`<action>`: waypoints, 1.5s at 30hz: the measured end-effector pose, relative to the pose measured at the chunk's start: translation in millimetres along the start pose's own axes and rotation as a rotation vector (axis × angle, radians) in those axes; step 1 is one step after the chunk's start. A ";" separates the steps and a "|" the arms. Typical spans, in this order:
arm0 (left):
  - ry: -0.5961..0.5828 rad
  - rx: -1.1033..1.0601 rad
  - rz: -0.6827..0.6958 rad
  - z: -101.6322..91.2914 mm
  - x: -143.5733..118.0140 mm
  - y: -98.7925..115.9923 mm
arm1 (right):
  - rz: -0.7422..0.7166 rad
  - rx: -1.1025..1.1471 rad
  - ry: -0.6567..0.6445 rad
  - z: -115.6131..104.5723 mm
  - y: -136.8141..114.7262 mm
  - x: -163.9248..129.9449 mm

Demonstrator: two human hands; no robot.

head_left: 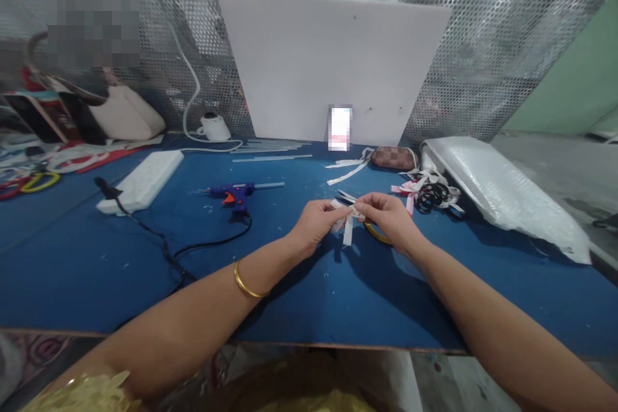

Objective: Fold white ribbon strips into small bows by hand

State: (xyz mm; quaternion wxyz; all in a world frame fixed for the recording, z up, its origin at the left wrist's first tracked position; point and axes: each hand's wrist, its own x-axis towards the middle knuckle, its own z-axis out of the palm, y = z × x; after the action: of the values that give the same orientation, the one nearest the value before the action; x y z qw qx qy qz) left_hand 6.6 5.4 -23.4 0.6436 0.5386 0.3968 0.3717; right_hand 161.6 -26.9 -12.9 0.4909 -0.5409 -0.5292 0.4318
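Above the blue table, my left hand [316, 224] pinches a white ribbon bow [348, 232] between thumb and fingers. One ribbon tail hangs down below the fingertips. My right hand [389, 217] has its thumb and fingers closed on the bow's other side, where a small patterned part shows. Just under and behind the right hand lies a pair of scissors [378, 234]; its yellow handle is partly covered and its blades point up and left. A blue glue gun [239, 194] with an orange trigger and a glue stick in its back lies to the left.
Glue sticks [273, 158] and white ribbon strips [348, 175] lie farther back. A checkered pouch [393, 158], black hair ties [431, 197] and a bubble-wrap package [502, 183] are at right. At left are a power strip [145, 180], cables and a handbag [128, 112]. A lit phone [340, 129] leans upright behind.
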 end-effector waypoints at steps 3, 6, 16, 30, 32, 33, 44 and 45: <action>-0.001 -0.008 0.010 0.2 0.5 0.1 | -0.033 -0.086 0.023 -0.3 2.4 -0.2; 0.014 -0.028 -0.023 1.8 0.0 1.4 | -0.109 -0.205 0.057 0.6 5.2 -1.3; -0.077 -0.143 -0.048 1.4 0.3 8.2 | -0.215 -0.222 0.162 -1.8 -3.1 -2.7; 0.036 -0.203 -0.119 -3.0 3.4 5.9 | 0.099 0.061 -0.130 7.4 2.3 -7.3; -0.001 -0.205 -0.138 -3.6 4.0 5.2 | 0.097 0.059 -0.115 8.1 2.3 -8.2; -0.015 -0.197 -0.136 -4.1 4.3 5.0 | 0.102 0.068 -0.116 7.9 2.0 -8.2; 0.039 -0.083 -0.088 -2.0 2.1 3.1 | 0.064 -0.064 -0.122 11.0 3.6 -9.4; 0.034 -0.081 -0.095 -2.0 2.4 3.2 | 0.065 -0.070 -0.125 11.2 4.1 -9.3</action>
State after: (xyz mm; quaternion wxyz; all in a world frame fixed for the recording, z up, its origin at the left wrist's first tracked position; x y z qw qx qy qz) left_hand 5.6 8.8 -20.7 0.6748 0.4863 0.4174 0.3659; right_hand 150.5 -35.1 -19.1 0.4233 -0.5466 -0.5557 0.4618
